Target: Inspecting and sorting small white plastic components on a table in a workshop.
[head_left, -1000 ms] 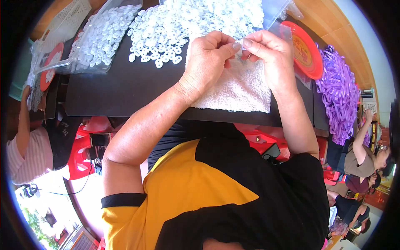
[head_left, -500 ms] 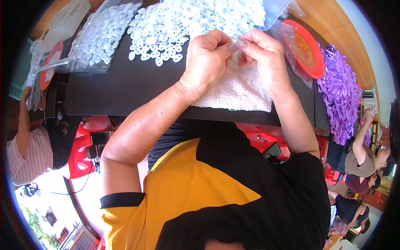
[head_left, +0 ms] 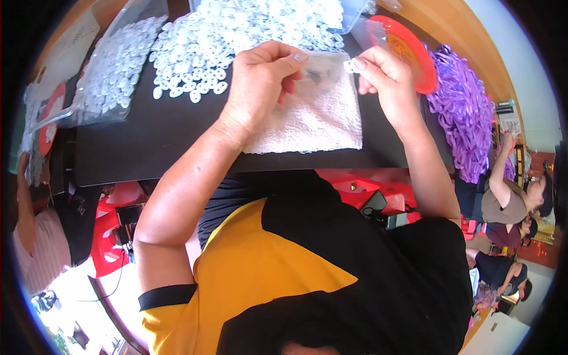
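Note:
My right hand [head_left: 387, 80] pinches a small white oval plastic piece [head_left: 350, 66] between thumb and forefinger, just past the right edge of a whitish towel [head_left: 316, 127]. Over the towel's left side is my left hand [head_left: 257, 86], thumb pressed to the forefinger; whatever it may hold there is hidden or too small to see. Dark smudges mark the towel between the two hands. Beyond them, a large heap of similar white oval pieces with holes [head_left: 248, 29] spreads over the dark table [head_left: 154, 142].
At the left stands a clear plastic bin [head_left: 118, 71] of white pieces. A red round tray [head_left: 423, 74] lies at the right, beside a big bundle of purple straps [head_left: 464, 112]. People sit on both sides. Phones [head_left: 376, 204] rest on a red stool below the table edge.
My hands, together half a second ago, are now apart, the right one away to the right with the white piece. The whole view has shifted, so the table things appear further left.

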The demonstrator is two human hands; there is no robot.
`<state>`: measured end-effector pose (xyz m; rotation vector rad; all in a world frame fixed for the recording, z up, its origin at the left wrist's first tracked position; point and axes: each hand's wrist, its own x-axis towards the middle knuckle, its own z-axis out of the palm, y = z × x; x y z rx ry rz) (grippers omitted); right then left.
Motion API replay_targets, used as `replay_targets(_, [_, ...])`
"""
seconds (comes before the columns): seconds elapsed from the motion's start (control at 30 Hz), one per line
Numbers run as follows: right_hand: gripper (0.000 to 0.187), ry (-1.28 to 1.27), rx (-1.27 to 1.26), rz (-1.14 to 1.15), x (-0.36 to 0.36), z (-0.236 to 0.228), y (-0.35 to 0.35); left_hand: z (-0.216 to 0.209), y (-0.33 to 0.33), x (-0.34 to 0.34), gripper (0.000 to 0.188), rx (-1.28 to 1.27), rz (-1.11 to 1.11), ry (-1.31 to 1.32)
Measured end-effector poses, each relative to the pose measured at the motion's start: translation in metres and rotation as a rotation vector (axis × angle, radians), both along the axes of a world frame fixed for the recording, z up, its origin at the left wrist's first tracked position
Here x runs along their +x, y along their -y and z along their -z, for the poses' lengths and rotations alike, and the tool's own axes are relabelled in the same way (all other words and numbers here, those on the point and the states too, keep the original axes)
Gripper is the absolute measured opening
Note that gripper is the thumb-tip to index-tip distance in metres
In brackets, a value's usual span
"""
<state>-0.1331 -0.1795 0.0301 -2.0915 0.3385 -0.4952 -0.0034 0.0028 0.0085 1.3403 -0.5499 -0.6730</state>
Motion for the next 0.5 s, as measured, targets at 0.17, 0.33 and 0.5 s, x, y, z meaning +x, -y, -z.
replay_targets(0.17, [0.017, -0.103, -1.037, 0.087, -0.025, 0.022, 0.025, 0.000, 0.001, -0.001, 0.014, 0.063, 0.021, 0.042])
replay_targets(0.33, [0.016, -0.139, -1.118, 0.047, -0.028, 0.037, 0.031, 0.001, 0.002, -0.002, 0.012, 0.079, 0.025, 0.067])
replay_targets(0.5, [0.018, -0.226, -1.076, 0.001, -0.023, 0.035, 0.038, 0.002, 0.001, -0.004, 0.012, 0.085, 0.029, 0.099])
